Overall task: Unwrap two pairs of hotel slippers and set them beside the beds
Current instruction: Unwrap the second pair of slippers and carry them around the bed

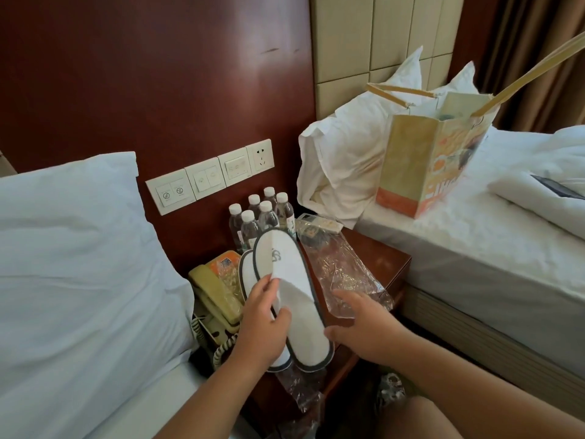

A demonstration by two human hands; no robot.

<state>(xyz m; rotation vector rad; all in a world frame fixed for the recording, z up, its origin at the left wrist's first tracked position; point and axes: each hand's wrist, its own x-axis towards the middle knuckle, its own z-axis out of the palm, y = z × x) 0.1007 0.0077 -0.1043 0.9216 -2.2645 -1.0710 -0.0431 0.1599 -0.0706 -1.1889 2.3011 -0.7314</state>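
Two white hotel slippers with dark grey trim are held over the nightstand. The upper slipper [292,286] faces me with a small logo on its toe cover; the second slipper [247,274] lies under it, mostly hidden. My left hand [264,324] grips both, thumb on the upper slipper's insole. My right hand [364,324] touches the upper slipper's right edge near the heel, fingers loosely bent. A clear plastic wrapper [342,270] lies crumpled on the nightstand just beyond my right hand. Another clear wrapper [300,394] hangs below the slippers.
The wooden nightstand [383,258] stands between two beds [79,264] [474,248]. Several water bottles [262,213], a beige telephone [215,296] and a remote sit on it. A paper bag [424,160] and pillows rest on the right bed. Wall switches [209,175] are above.
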